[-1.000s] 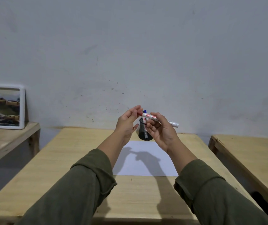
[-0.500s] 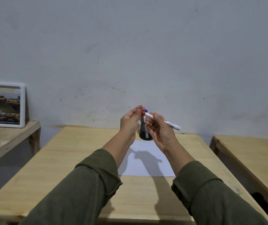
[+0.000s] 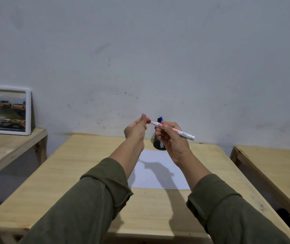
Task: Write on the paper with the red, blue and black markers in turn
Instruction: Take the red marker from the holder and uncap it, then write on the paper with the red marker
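Observation:
Above the desk, my right hand (image 3: 175, 147) grips the white barrel of the red marker (image 3: 184, 134), which points left and slightly up. My left hand (image 3: 135, 131) pinches the red cap (image 3: 148, 121) at the marker's left end; whether the cap has come off I cannot tell. Behind my right hand a black pen holder (image 3: 158, 145) stands on the desk, and the tops of the blue marker (image 3: 161, 118) and a black marker (image 3: 158, 120) stick out of it. A blank white paper (image 3: 158, 175) lies flat on the desk under my hands.
The wooden desk (image 3: 70, 173) stands against a grey wall. A second wooden table (image 3: 272, 166) is at the right. On a wooden shelf (image 3: 9, 147) at the left, a white-framed picture (image 3: 11, 110) leans against the wall.
My left fingers have closed on the red cap. My hands have drawn slightly apart, and more of the white barrel shows between them.

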A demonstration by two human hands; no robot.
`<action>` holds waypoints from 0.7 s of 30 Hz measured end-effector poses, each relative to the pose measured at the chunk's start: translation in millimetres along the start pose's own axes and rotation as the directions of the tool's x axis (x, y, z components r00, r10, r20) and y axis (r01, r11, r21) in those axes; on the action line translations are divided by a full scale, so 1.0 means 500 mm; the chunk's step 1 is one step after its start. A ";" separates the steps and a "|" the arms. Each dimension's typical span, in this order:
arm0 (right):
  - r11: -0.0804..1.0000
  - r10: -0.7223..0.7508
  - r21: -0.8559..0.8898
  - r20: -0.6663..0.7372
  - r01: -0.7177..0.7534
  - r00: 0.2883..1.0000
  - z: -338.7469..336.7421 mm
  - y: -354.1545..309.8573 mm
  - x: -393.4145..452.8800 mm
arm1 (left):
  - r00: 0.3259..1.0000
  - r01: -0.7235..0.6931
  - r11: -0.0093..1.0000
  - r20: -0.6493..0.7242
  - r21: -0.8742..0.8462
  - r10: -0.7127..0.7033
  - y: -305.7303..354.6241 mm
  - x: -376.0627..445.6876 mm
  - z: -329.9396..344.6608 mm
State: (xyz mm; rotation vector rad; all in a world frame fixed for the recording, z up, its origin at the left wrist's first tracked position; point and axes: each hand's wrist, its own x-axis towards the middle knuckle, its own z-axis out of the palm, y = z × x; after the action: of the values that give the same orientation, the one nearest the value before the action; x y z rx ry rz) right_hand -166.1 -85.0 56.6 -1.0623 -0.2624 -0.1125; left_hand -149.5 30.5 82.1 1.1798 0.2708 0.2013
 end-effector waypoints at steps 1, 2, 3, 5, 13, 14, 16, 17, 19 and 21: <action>1.000 0.007 0.004 -0.009 -0.007 1.000 -0.002 0.003 -0.002 | 0.999 -0.033 0.999 -0.041 -0.007 0.033 -0.001 0.008 -0.012; 1.000 0.017 0.010 -0.018 -0.017 1.000 -0.004 0.006 -0.006 | 0.995 -0.070 0.998 -0.077 0.003 0.070 -0.002 0.016 -0.028; 0.999 0.031 0.017 -0.023 -0.030 0.999 -0.008 0.010 -0.010 | 0.989 -0.104 0.994 -0.105 0.043 0.108 -0.004 0.023 -0.046; 0.997 0.073 0.023 -0.025 -0.072 0.997 -0.013 0.024 -0.020 | 0.975 -0.146 0.972 -0.137 0.186 0.173 -0.014 0.028 -0.094; 0.963 0.257 -0.064 -0.050 -0.260 0.965 -0.012 0.132 -0.075 | 0.970 -0.123 0.855 -0.120 0.504 0.210 -0.122 0.003 -0.259; 0.961 0.266 -0.067 -0.062 -0.270 0.962 -0.011 0.142 -0.080 | 0.969 -0.112 0.845 -0.130 0.522 0.209 -0.137 0.006 -0.273; 0.956 0.278 -0.071 -0.082 -0.284 0.957 -0.009 0.160 -0.085 | 0.970 -0.111 0.814 -0.115 0.571 0.212 -0.161 0.013 -0.297; 0.954 0.283 -0.080 -0.086 -0.290 0.955 -0.008 0.168 -0.085 | 0.973 -0.122 0.799 -0.090 0.589 0.214 -0.169 0.017 -0.306; 0.947 0.294 -0.106 -0.089 -0.303 0.952 -0.006 0.179 -0.086 | 0.975 -0.147 0.770 -0.038 0.621 0.217 -0.181 0.023 -0.319; 0.940 0.316 -0.105 -0.094 -0.325 0.944 0.000 0.187 -0.088 | 0.976 -0.158 0.739 -0.011 0.655 0.218 -0.188 0.026 -0.327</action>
State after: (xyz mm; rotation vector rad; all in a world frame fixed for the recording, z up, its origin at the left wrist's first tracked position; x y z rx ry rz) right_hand -188.2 -41.4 -34.4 -1.2042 -0.0109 0.1276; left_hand -187.0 143.6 -64.8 1.9095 0.3094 0.3557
